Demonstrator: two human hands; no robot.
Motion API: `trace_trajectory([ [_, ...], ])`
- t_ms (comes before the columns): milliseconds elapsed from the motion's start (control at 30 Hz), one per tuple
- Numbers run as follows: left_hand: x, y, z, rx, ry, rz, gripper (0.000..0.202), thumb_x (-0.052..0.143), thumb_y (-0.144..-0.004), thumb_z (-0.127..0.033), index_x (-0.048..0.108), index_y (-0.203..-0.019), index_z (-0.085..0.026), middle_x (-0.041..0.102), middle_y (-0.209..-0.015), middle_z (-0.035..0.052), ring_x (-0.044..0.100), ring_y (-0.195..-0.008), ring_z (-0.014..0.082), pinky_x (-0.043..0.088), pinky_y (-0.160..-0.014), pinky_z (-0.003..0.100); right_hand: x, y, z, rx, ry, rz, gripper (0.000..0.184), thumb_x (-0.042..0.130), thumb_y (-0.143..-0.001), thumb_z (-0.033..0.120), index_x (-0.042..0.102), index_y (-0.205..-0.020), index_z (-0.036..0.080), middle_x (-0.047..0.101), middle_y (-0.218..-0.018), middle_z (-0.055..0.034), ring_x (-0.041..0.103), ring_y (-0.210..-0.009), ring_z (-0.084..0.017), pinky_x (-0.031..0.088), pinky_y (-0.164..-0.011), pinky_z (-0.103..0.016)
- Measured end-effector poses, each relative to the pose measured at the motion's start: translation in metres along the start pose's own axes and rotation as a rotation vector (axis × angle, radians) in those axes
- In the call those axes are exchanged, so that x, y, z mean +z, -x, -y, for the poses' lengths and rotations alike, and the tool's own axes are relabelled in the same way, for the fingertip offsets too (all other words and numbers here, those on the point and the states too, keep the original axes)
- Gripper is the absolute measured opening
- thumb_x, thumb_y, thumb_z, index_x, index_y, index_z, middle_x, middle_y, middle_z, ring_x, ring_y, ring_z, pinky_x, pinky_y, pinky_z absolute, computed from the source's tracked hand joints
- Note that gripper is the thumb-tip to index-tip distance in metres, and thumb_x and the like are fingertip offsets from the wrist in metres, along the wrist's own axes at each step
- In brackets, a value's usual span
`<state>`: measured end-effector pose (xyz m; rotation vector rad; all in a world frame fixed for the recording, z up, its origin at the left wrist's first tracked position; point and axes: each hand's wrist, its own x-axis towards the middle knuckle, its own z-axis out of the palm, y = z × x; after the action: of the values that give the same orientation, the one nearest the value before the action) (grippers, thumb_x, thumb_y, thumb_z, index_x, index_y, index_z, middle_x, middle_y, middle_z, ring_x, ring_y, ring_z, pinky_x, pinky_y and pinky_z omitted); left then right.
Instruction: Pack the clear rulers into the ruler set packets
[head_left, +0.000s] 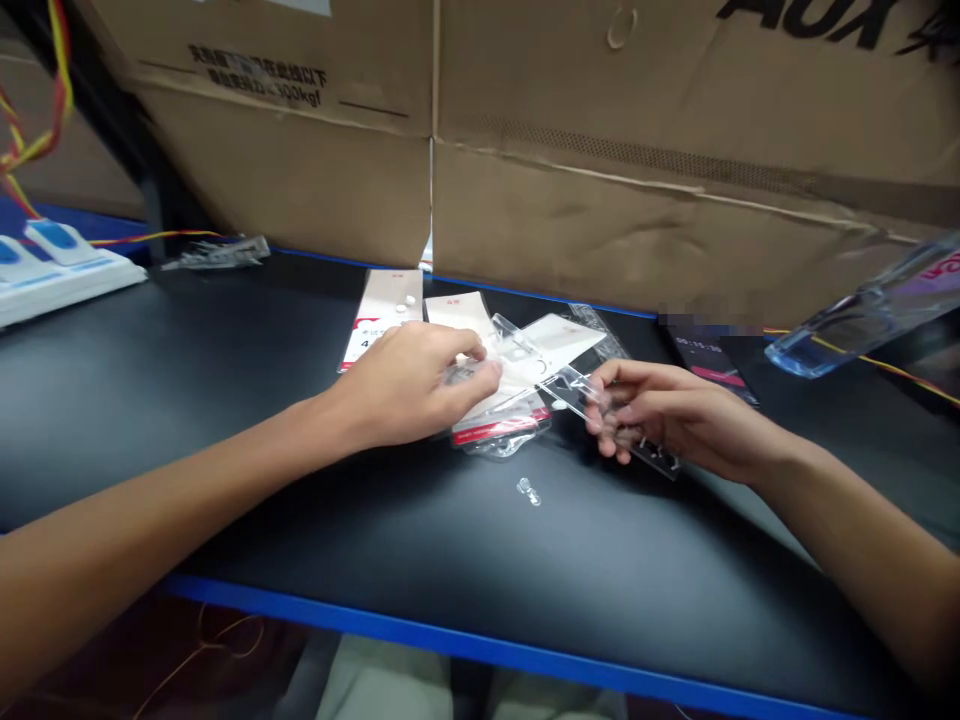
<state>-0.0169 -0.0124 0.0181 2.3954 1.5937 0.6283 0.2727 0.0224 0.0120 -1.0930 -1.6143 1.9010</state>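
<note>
My left hand [416, 380] rests on a pile of clear plastic packets with white and red cards [517, 400] in the middle of the black table [225, 420], its fingers pinched on the top packet. My right hand [660, 415] is curled around a flat clear plastic piece [592, 395] that sticks out towards the pile. A small clear plastic part [529, 490] lies loose on the table in front of the pile. Another white and red card [386, 310] lies behind my left hand.
Large cardboard boxes [600, 150] wall off the back of the table. A white device with blue pads [52, 265] and coloured wires [34, 120] sit at the far left. A clear water bottle [862, 320] lies at the right, a dark packet [712, 365] beside it.
</note>
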Motion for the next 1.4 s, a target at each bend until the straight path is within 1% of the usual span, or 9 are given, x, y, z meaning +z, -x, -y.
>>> trace_trajectory([
  [300,-0.002,0.002,-0.002,-0.064,0.066,-0.061,0.04,0.046,-0.096,-0.05,0.075,-0.1,-0.022,0.077,-0.099,0.0054,0.068,-0.092,0.0257,0.049,-0.075,0.036,-0.011,0.002,0.002,0.108,0.11,0.012,0.024,0.067,-0.08,0.015,0.07,-0.102,0.021,0.07,-0.085,-0.0039,0.069,-0.069,-0.017,0.058,-0.059,-0.025],
  [433,-0.004,0.001,0.0,-0.095,0.109,-0.121,0.037,0.05,-0.093,-0.05,0.073,-0.098,-0.022,0.075,-0.099,0.006,0.068,-0.088,0.0241,0.051,-0.074,0.036,-0.013,0.007,0.005,0.112,0.137,0.003,0.024,0.069,-0.079,0.019,0.071,-0.103,0.022,0.07,-0.086,-0.0049,0.069,-0.066,-0.018,0.059,-0.056,-0.028],
  [633,-0.008,-0.005,0.009,-0.155,0.052,-0.195,0.034,0.054,-0.09,-0.051,0.069,-0.096,-0.021,0.074,-0.108,0.0067,0.067,-0.093,0.0261,0.051,-0.078,0.037,-0.011,0.011,0.009,0.136,0.228,-0.024,0.024,0.074,-0.08,0.026,0.071,-0.104,0.021,0.071,-0.087,-0.0055,0.07,-0.064,-0.019,0.059,-0.057,-0.029],
  [767,-0.006,-0.004,0.007,-0.137,-0.01,-0.222,0.036,0.058,-0.087,-0.052,0.068,-0.1,-0.02,0.073,-0.114,0.0083,0.067,-0.098,0.0288,0.05,-0.084,0.041,0.0,0.006,0.007,0.116,0.165,-0.131,0.029,0.078,-0.079,0.028,0.068,-0.105,0.022,0.072,-0.085,-0.0043,0.072,-0.068,-0.019,0.062,-0.06,-0.028],
  [867,-0.002,-0.001,0.001,-0.066,-0.063,-0.252,0.039,0.062,-0.084,-0.053,0.067,-0.102,-0.019,0.071,-0.114,0.009,0.066,-0.1,0.0296,0.049,-0.086,0.042,0.015,0.003,0.002,0.112,0.097,-0.213,0.021,0.077,-0.083,0.031,0.064,-0.097,0.022,0.069,-0.077,-0.0014,0.072,-0.065,-0.017,0.061,-0.06,-0.025],
  [967,0.002,0.003,-0.005,-0.002,-0.049,-0.272,0.038,0.064,-0.083,-0.053,0.066,-0.1,-0.018,0.071,-0.113,0.0084,0.067,-0.097,0.0271,0.05,-0.085,0.04,0.033,0.003,-0.004,0.138,0.053,-0.158,0.022,0.072,-0.089,0.039,0.059,-0.086,0.022,0.065,-0.072,0.0008,0.069,-0.059,-0.015,0.058,-0.054,-0.024],
  [1133,0.005,0.008,-0.01,0.051,-0.015,-0.294,0.038,0.067,-0.082,-0.052,0.066,-0.098,-0.018,0.07,-0.112,0.0075,0.066,-0.095,0.0244,0.049,-0.083,0.037,0.051,0.009,-0.01,0.1,0.103,-0.063,0.04,0.069,-0.092,0.047,0.055,-0.068,0.018,0.057,-0.059,0.003,0.055,-0.043,-0.008,0.044,-0.042,-0.017],
  [1267,0.008,0.006,-0.011,0.047,0.013,-0.305,0.037,0.069,-0.082,-0.053,0.067,-0.095,-0.018,0.07,-0.108,0.0068,0.066,-0.094,0.0232,0.05,-0.08,0.036,0.057,0.01,-0.01,0.05,-0.018,-0.152,0.048,0.07,-0.089,0.056,0.053,-0.065,0.018,0.05,-0.05,0.0048,0.045,-0.036,-0.005,0.033,-0.035,-0.015],
  [1400,0.01,0.003,-0.011,0.036,0.063,-0.334,0.036,0.072,-0.078,-0.052,0.067,-0.092,-0.019,0.068,-0.1,0.0049,0.065,-0.088,0.0208,0.05,-0.076,0.034,0.06,0.007,-0.012,-0.024,-0.127,-0.277,0.048,0.071,-0.089,0.055,0.057,-0.065,0.017,0.051,-0.049,0.0045,0.044,-0.036,-0.004,0.033,-0.034,-0.014],
])
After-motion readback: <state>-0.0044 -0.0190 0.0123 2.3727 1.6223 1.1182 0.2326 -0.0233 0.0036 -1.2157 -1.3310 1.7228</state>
